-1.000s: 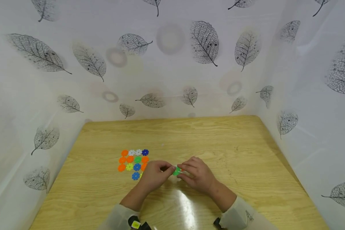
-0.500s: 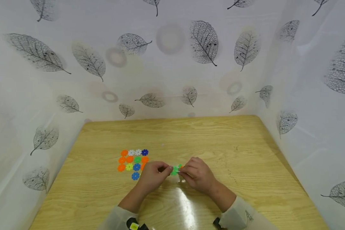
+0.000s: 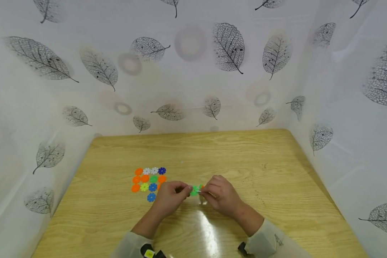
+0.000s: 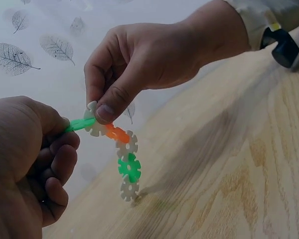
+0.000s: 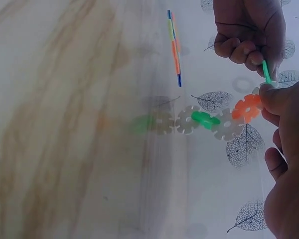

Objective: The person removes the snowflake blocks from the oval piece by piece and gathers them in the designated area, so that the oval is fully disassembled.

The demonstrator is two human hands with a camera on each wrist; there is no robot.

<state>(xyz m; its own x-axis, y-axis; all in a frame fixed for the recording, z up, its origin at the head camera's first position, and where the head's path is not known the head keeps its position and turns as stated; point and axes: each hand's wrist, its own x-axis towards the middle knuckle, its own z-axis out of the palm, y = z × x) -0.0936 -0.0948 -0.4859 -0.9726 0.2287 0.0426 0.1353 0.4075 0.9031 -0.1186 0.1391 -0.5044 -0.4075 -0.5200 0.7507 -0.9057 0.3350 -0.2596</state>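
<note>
My left hand (image 3: pixel 171 196) pinches the edge of a green notched plastic disc (image 4: pixel 79 125) between thumb and fingers. Facing it, my right hand (image 3: pixel 222 195) pinches a white notched disc (image 4: pixel 93 131), and the two discs meet at their slots. From that white disc a linked chain hangs down in the left wrist view: an orange disc (image 4: pixel 117 133), a second white disc (image 4: pixel 127 146), another green disc (image 4: pixel 129 168) and a white end disc (image 4: pixel 129 189). In the head view the right fingers cover most of this chain.
Loose notched discs lie flat in rows on the wooden table (image 3: pixel 245 157), left of my hands. Among them are an orange disc (image 3: pixel 139 171), a dark blue disc (image 3: pixel 162 171) and a yellow disc (image 3: pixel 144 187). A leaf-print curtain (image 3: pixel 190 79) surrounds the table's back and sides.
The right fingers, spread about the green disc one second ago, have closed into a pinch beside it. Both hands and the green disc have shifted slightly left in the head view.
</note>
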